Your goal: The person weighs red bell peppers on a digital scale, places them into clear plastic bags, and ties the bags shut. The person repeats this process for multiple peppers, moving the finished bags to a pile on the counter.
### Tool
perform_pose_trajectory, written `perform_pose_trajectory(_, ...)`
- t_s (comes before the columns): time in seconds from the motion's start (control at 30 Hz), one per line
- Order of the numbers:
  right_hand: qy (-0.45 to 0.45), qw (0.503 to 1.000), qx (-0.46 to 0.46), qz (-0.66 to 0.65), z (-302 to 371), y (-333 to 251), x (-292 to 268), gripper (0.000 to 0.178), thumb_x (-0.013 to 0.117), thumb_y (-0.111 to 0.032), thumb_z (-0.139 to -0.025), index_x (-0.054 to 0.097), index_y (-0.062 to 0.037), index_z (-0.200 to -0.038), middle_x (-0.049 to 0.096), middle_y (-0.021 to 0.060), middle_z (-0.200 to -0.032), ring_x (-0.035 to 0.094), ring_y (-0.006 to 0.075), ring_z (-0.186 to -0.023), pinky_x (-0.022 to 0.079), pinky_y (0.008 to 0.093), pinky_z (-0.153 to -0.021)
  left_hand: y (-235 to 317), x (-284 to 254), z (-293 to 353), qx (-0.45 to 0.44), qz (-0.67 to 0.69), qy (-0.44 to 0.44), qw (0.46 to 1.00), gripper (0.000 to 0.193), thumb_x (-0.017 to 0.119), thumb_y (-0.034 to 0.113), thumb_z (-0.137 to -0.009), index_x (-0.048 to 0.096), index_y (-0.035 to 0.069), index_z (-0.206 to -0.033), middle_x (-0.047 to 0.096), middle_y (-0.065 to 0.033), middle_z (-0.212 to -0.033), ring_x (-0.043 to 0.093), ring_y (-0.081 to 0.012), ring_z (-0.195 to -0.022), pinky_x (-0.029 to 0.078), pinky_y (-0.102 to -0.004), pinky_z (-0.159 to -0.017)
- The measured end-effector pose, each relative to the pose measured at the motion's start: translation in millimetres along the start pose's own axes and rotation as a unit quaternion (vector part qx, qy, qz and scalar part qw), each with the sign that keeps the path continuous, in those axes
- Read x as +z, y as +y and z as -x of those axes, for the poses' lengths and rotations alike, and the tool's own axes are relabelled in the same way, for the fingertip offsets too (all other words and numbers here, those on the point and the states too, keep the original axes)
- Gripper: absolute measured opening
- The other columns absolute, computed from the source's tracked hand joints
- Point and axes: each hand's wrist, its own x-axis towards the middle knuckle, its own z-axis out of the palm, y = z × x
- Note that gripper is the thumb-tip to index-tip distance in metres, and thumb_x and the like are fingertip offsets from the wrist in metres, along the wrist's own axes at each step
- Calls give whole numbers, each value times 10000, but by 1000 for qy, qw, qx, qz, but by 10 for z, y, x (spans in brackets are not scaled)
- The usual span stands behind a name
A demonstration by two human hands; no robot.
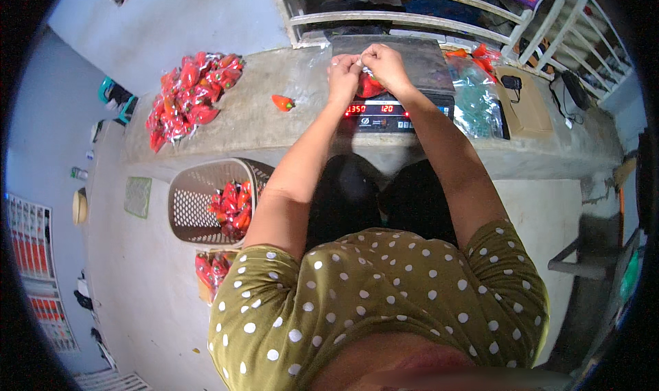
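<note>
My left hand (343,74) and my right hand (384,66) meet over a digital scale (429,68) with a dark flat platform and a lit red display. Both sets of fingers are closed, pinching what looks like the gathered neck of a clear plastic bag. Red peppers (371,86) show in the bag just below my fingers, partly hidden by my hands. To the left, a single orange-red pepper (282,103) lies loose on the concrete counter (257,127).
A pile of bagged red peppers (192,92) sits on the counter's left. Clear plastic bags (473,99) and cardboard (528,106) lie right of the scale. Below the counter stands a perforated basket (192,216) holding bagged peppers. A white railing (412,17) runs behind.
</note>
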Motion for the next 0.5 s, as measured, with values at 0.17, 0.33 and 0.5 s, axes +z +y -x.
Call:
perform_pose_trajectory(0.17,-92,990,-56,-96,423,-749,334,133,567,-142,-709,599,-22,-757,574,135,-766,569,253,-731,441,318,-671,666,-927,669,3,86,23,996,168,518,131,-796,569,-20,-848,558,-134,-905,520,-248,-853,401,-323,-777)
perform_pose_trajectory(0.33,-325,883,132,-313,1173,-1093,1063,140,519,-114,-772,580,7,-806,578,49,-739,531,119,-664,439,256,-631,812,-1816,1665,0,-165,51,985,136,469,130,-816,506,0,-802,515,-156,-797,501,-333,-769,388,-396,-677)
perform_pose_trajectory(0.5,-437,842,142,-283,1733,-1364,1761,200,540,-171,-820,535,-6,-933,565,39,-769,516,101,-709,435,248,-639,556,-2638,2397,-6,-376,113,919,126,445,91,-799,478,-20,-848,499,-216,-775,501,-402,-738,393,-465,-649)
